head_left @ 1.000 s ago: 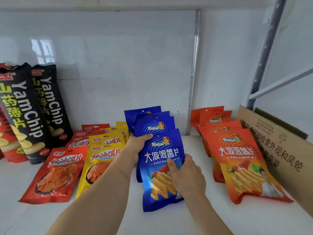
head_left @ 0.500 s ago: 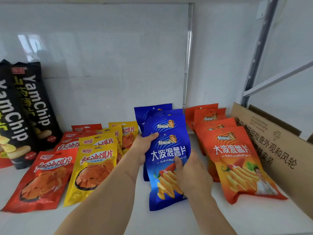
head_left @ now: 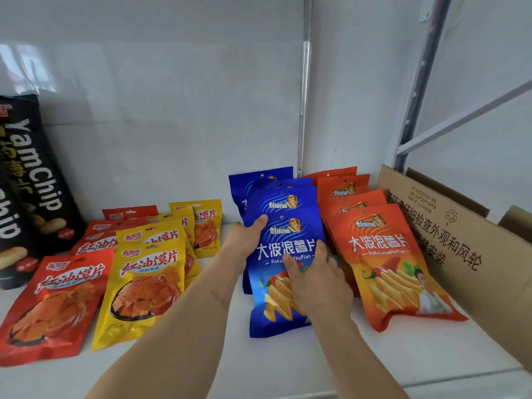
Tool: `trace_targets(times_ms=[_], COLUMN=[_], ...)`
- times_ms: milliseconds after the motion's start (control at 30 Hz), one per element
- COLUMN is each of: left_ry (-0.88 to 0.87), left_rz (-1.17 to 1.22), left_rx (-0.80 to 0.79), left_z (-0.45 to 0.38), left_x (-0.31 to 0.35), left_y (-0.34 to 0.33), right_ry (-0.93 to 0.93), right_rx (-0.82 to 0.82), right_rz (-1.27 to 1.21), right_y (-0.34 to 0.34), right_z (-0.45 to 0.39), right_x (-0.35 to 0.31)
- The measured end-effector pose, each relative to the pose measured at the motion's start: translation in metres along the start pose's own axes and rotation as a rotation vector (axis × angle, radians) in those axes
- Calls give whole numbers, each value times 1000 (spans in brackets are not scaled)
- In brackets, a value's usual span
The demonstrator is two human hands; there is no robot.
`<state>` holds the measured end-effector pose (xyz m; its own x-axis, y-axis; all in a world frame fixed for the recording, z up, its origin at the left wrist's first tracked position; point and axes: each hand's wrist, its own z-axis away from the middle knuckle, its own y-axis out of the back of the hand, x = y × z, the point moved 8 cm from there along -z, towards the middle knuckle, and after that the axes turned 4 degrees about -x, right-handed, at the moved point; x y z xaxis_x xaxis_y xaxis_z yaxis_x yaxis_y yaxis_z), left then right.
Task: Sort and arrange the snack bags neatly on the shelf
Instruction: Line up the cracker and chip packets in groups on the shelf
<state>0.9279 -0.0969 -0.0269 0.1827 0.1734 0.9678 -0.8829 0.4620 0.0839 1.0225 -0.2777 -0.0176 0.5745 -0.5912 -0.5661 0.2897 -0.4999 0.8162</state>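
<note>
Front blue bag [head_left: 283, 272] at centre of shelf [head_left: 431, 361], topmost of an overlapping blue row [head_left: 260, 185] leaning back toward the rear wall. Left hand [head_left: 244, 240] at its upper left edge, thumb hooked over the face, fingers hidden behind: a pinch on the bag. Right hand [head_left: 315, 279] spread flat on the printed face, fingers straight, pressing. Compared with a second ago: bag nudged slightly up and rightward, nearer the orange row [head_left: 385, 254]; right hand shifted from the lower right corner to mid-face. Likely meaning: blue row being squared, almost aligned. Red row [head_left: 57, 300] and yellow row [head_left: 146, 286] lying fanned to the left; black YamChip bags [head_left: 34, 180] upright beyond.
</note>
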Motion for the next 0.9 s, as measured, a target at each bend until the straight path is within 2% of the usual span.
trace_targets(times_ms=[233, 433, 567, 667, 767, 900], left_ry=[-206, -200, -184, -163, -150, -210], left_rz=[-107, -145, -140, -118, -145, -366], left_rx=[60, 79, 59, 47, 37, 82], left_z=[10, 10, 9, 11, 22, 47], left_x=[-12, -14, -15, -11, -3, 8], left_y=[-6, -5, -5, -5, -3, 13], right_ry=[-18, 69, 137, 104, 79, 114], right_rx=[-45, -101, -110, -54, 64, 233], right_rz=[-38, -84, 73, 28, 100, 168], right_y=[-6, -8, -11, -9, 1, 18], right_z=[-3, 7, 20, 21, 27, 36], right_x=[1, 8, 7, 7, 7, 0])
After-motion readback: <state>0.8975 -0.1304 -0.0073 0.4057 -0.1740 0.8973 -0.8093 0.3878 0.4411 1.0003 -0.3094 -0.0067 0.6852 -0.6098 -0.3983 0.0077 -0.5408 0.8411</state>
